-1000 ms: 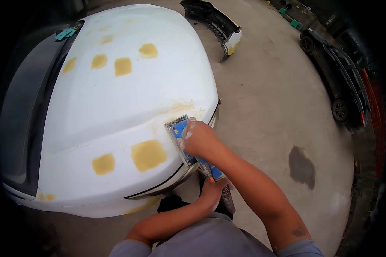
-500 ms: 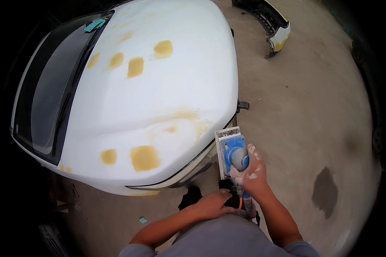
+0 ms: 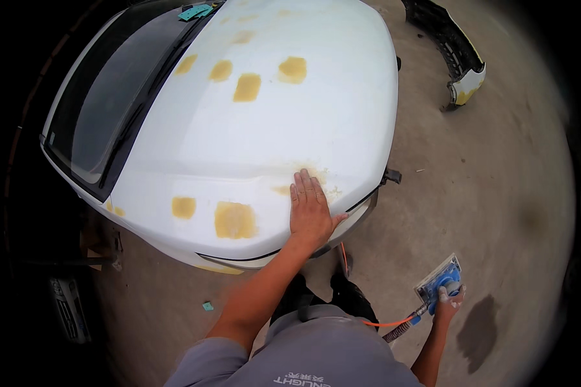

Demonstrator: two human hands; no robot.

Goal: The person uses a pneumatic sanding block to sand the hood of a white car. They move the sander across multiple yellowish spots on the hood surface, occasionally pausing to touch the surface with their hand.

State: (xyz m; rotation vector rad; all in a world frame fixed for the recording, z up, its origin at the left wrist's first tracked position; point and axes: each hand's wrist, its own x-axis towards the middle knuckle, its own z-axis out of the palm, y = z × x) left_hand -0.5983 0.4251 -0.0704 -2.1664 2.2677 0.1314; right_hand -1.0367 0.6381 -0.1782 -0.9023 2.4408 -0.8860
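My left hand (image 3: pixel 310 211) lies flat on the white car hood (image 3: pixel 329 122), fingers stretched over a sanded yellowish filler patch (image 3: pixel 315 173) near the front corner. Part of that patch is hidden under the fingers. Out to the right, away from the car, my right hand (image 3: pixel 452 300) grips a blue power sander (image 3: pixel 438 282) by its rounded grey top. The sander's flat rectangular pad is tilted outward. A ribbed hose (image 3: pixel 397 333) and an orange air line (image 3: pixel 387 323) run from it toward my waist. More yellow filler patches (image 3: pixel 235 220) dot the hood.
A detached bumper (image 3: pixel 455 61) lies on the concrete floor at the far right. Green perforated abrasive sheets (image 3: pixel 195 11) rest by the windshield (image 3: pixel 110 97). One small green piece (image 3: pixel 208 306) is on the floor, and a dark stain (image 3: pixel 478 334) marks it at the right.
My left hand has moved from near my waist up onto the hood. My right hand has carried the sander away from the car's front edge, to the right and down. The view has shifted.
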